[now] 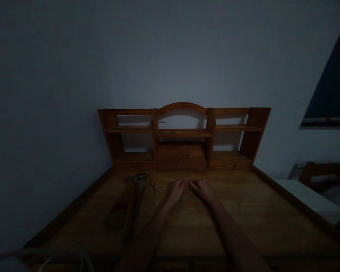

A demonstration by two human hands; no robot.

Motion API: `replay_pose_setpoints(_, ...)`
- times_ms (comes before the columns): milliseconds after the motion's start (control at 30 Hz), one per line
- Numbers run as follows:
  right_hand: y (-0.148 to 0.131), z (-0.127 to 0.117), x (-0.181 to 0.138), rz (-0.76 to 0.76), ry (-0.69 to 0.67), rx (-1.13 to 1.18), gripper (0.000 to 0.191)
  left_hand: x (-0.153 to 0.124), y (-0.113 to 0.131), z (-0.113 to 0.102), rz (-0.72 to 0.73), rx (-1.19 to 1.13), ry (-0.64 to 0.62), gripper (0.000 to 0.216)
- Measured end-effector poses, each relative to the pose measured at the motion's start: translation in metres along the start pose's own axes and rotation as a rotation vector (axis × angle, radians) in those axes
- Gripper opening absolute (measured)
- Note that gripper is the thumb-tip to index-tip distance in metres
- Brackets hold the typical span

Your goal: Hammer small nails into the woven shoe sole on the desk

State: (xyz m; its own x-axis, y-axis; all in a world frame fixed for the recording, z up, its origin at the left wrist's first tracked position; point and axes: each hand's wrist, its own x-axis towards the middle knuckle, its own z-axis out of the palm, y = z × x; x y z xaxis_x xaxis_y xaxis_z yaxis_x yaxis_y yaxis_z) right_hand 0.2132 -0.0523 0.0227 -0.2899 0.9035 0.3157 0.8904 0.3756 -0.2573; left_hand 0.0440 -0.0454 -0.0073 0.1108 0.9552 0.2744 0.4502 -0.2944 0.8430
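Both of my hands meet over the middle of a wooden desk (187, 238). My left hand (176, 189) is closed, its fingertips pinched on something too small and dark to name. Beside it my right hand (201, 187) has its fingers closed and bent toward the same spot, close to the left fingertips. Several loose nails (154, 186) lie left of my left hand. Farther left rests a hammer (132, 207), its head toward the back and its wooden handle toward me. Under or beside the handle is a dark flat piece with a reddish band (117, 213).
A wooden shelf unit (184, 132) with several compartments stands along the desk's back edge against the wall. Raised rims edge both sides of the desk. White cables (81, 251) hang at the lower left. A white surface (303, 196) and a wooden chair (323, 170) are at right.
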Motion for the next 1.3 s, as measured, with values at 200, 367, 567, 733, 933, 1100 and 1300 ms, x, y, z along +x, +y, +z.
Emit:
replay_pose_setpoints(200,0.0008,0.0024,0.0015,0.006,0.010,-0.013,0.063,0.0004,-0.0009,0.0004,0.012,-0.028,-0.017,0.050)
replay_pose_setpoints(367,0.0016,0.0024,0.0005,-0.011,0.017,-0.010,0.063,-0.0017,0.0027,-0.0013,-0.028,-0.036,-0.015,0.050)
replay_pose_setpoints(567,0.0025,0.0041,0.0002,-0.020,0.026,-0.003,0.062,-0.0015,0.0047,-0.0015,-0.010,-0.037,-0.008,0.048)
replay_pose_setpoints(733,0.0031,0.0052,0.0010,-0.017,0.025,-0.004,0.062,-0.0003,0.0032,0.0002,-0.021,-0.057,-0.012,0.049)
replay_pose_setpoints(933,0.0039,0.0053,0.0022,-0.020,0.023,-0.010,0.061,-0.0019,0.0055,-0.0029,-0.011,-0.009,-0.002,0.046)
replay_pose_setpoints(1100,0.0032,0.0039,0.0015,-0.023,0.019,-0.016,0.061,-0.0008,0.0039,-0.0023,-0.016,0.027,0.004,0.049)
replay_pose_setpoints(1300,0.0020,0.0030,0.0002,-0.018,0.025,-0.018,0.063,-0.0008,0.0014,-0.0019,0.005,-0.033,-0.009,0.051)
